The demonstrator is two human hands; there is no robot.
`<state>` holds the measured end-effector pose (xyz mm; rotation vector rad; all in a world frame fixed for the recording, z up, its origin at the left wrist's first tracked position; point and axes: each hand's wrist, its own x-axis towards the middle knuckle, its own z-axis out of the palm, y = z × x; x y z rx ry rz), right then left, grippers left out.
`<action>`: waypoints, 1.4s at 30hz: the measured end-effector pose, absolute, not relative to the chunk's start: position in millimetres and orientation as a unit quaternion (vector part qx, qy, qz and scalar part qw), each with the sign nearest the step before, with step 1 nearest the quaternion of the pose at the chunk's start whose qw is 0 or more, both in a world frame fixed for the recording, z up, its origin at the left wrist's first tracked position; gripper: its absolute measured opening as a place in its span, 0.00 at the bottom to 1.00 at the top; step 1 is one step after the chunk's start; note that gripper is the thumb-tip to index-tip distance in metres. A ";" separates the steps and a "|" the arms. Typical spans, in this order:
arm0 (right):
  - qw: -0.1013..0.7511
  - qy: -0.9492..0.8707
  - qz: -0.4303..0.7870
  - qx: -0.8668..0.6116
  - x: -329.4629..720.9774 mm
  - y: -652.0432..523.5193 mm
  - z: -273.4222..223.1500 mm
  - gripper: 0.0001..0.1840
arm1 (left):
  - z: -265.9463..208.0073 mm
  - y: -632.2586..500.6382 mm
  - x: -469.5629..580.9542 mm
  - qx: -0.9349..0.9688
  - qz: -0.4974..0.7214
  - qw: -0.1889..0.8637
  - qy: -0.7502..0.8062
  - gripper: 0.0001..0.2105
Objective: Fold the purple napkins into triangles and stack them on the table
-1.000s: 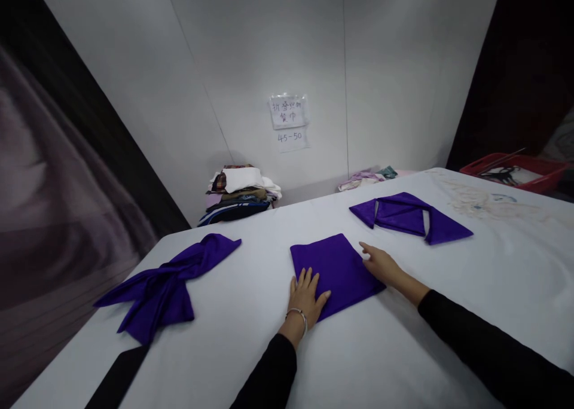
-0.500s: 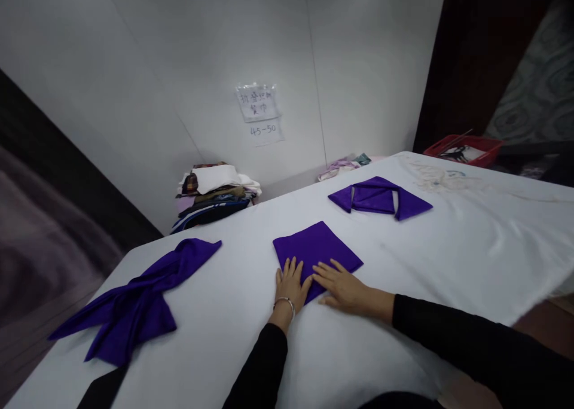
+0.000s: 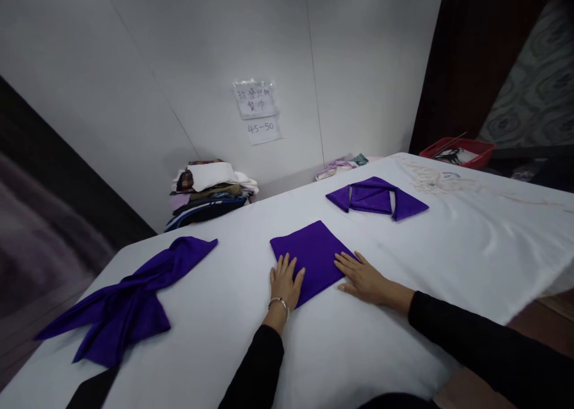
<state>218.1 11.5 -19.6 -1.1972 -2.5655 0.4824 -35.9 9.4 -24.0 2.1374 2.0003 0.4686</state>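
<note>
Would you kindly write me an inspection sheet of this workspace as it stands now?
Surface: white cloth-covered table, faint print at far right.
Job's things: square folded purple cloth, flat.
Clutter: knotted purple cloth at left; purple cloth folded to points behind.
Grippers: left hand flat on the square's near-left edge; right hand flat at its right corner; neither closed in a grip.
Cables: nothing seen.
Surroundings: stacked fabrics, paper wall notices, red tray.
</note>
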 end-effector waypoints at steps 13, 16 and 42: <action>0.121 -0.917 0.222 -0.308 158.8 16.1 -24.5 0.37 | -17.9 32.6 -53.2 0.709 0.137 0.067 0.688 0.26; 0.121 -0.916 0.230 -0.307 161.8 16.3 -26.0 0.36 | -22.1 44.9 -61.6 0.699 0.114 0.080 0.702 0.30; 0.016 -0.960 0.174 -0.221 19.2 94.6 -8.5 0.38 | -16.0 -63.5 -45.4 0.788 0.075 0.162 0.589 0.40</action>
